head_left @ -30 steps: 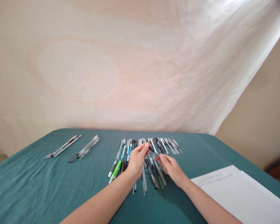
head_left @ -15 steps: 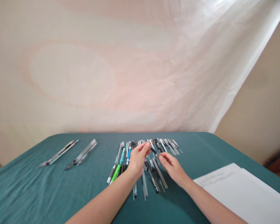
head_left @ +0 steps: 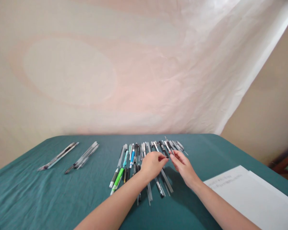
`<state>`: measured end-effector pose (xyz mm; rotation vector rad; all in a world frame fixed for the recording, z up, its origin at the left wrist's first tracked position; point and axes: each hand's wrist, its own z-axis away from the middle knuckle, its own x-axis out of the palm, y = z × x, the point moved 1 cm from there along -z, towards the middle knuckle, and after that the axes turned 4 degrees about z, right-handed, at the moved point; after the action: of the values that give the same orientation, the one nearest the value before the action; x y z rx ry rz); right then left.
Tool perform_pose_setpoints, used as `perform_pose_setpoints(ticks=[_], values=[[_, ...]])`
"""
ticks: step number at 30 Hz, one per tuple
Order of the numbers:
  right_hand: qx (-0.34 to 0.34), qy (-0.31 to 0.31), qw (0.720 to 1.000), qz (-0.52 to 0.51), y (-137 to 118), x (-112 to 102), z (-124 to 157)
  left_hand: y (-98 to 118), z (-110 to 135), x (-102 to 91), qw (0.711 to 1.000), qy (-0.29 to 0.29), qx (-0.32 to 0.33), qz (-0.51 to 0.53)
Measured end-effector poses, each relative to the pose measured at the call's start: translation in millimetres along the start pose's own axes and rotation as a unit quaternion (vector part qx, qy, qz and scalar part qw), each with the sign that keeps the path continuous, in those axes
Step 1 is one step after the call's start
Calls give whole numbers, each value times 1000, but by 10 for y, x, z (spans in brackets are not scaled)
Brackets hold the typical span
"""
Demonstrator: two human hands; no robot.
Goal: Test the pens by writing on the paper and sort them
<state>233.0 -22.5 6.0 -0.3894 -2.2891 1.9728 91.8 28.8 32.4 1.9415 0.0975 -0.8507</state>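
My right hand is closed around the lower end of a pen with a dark grip. The pen's thin tip points up and away from me, above the far pens. My left hand is close beside it, thumb and fingers pinched together near the pen's lower end. A small dark piece shows at those fingertips, too small to name. Below and around both hands many pens lie on the cloth, among them a green pen, a blue and white pen and a teal pen. My left hand and forearm hide some of them.
A dark green cloth covers the table. To the left lie two separate bundles, one of pens and one of clear pens or refills. White paper sheets lie at the right. A pale sheet hangs behind the table.
The pen has turned in my right hand, and its tip now points up and away. My left hand has shifted right and slightly down and turned over, fingertips now at the pen's lower end.
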Motion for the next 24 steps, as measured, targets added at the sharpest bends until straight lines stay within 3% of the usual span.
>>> perform_pose_setpoints(ticks=[3, 8, 14, 19, 24], values=[[-12, -11, 999, 44, -26, -10, 2, 62, 78, 25, 993, -2, 34, -115], [-5, -28, 998, 63, 2, -9, 4, 148, 100, 6, 980, -18, 60, -191], [71, -63, 986, 140, 127, -54, -12, 61, 86, -69, 972, -87, 41, -214], [47, -60, 965, 250, 190, -45, -18, 9, 69, -180, 970, -74, -16, -230], [35, -68, 957, 281, 200, -6, -5, 4, 37, -257, 975, -102, -40, -192]])
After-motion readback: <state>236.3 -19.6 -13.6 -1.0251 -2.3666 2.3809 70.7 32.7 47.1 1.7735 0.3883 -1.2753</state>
